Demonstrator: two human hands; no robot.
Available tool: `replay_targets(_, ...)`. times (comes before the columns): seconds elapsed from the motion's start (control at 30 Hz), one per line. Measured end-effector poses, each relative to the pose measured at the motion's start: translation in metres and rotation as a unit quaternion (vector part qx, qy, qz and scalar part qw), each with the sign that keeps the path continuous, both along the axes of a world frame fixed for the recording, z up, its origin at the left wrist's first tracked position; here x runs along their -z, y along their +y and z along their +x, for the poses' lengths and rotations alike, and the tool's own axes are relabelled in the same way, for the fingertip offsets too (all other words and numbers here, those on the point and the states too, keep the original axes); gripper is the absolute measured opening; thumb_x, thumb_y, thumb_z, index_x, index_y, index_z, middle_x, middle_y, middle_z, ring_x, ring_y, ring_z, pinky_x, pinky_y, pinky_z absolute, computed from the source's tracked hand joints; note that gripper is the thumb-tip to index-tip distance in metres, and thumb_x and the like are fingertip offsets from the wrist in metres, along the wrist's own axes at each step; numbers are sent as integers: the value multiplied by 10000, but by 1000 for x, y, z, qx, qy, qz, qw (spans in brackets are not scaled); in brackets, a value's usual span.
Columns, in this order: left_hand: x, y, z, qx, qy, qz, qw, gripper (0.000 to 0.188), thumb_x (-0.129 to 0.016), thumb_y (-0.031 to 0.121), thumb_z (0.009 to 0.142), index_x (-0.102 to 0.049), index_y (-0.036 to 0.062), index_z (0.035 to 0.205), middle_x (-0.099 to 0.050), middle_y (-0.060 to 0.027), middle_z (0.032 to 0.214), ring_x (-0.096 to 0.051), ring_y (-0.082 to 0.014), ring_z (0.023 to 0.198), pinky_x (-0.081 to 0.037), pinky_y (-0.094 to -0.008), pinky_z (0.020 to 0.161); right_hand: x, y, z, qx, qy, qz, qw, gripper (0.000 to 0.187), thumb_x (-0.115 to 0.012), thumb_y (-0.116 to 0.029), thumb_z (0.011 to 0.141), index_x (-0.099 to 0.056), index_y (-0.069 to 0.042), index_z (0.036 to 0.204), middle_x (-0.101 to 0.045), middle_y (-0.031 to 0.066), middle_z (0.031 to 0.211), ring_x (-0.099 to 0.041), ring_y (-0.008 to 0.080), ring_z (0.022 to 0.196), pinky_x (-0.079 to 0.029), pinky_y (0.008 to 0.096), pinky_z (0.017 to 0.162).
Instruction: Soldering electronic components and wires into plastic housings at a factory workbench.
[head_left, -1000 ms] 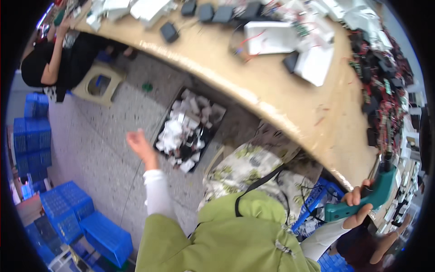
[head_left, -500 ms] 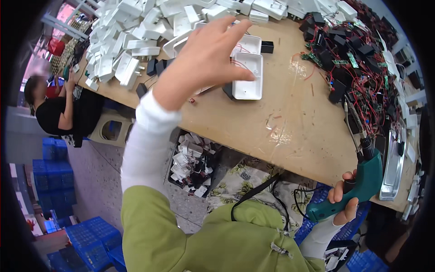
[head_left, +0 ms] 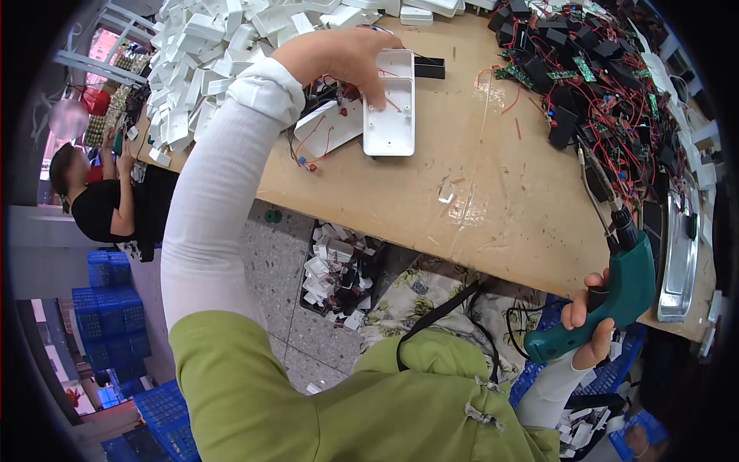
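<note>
My left hand reaches over the white plastic cases near the far side of the table, its thumb and fingers apart. The thumb lies over the open white case, and the fingers are above another white case behind it. A third shallow white shell with red wires sits beside them, partly hidden. Along the far edge of the cases is a black rectangular block. Low on the right, my right hand is wrapped round the handle of a green soldering gun, its metal tip pointing up and away from me.
White plastic shells are heaped at the far left. Black blocks with red wires and green boards pile up on the right, beside a metal tray. Scrap fills a bin below the table. A person sits far left.
My left hand has shifted left over the cases, uncovering the shallow shell with red wires. The soldering gun stays in my right hand, and the whole view has moved slightly.
</note>
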State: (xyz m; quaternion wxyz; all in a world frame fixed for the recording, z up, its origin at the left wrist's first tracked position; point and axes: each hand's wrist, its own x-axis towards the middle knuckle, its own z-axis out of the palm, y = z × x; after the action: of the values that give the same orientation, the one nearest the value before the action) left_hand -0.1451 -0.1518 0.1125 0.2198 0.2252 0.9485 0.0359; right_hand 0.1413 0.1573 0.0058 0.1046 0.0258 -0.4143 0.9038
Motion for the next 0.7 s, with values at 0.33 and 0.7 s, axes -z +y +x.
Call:
replay_targets(0.33, -1, -55, 17, -117, 128, 309, 935, 595, -652, 124, 670, -444, 79, 1226, -569, -84, 928, -554, -162, 810, -447, -256, 676, -5, -2, 3, 11, 8, 11, 1000, 628, -555, -222, 855, -211, 64, 1296, -419, 174, 1169, -448, 98, 671, -416, 205, 549)
replay_targets(0.7, -24, -196, 11, -254, 109, 782, 559, 249, -669, 172, 766, -579, 82, 981, -606, -34, 919, -585, -179, 826, -481, -393, 643, -11, -9, 1, -8, 5, 53, 999, 623, -548, -249, 860, -218, 39, 1303, -420, 157, 1172, -442, 92, 678, -400, 198, 551)
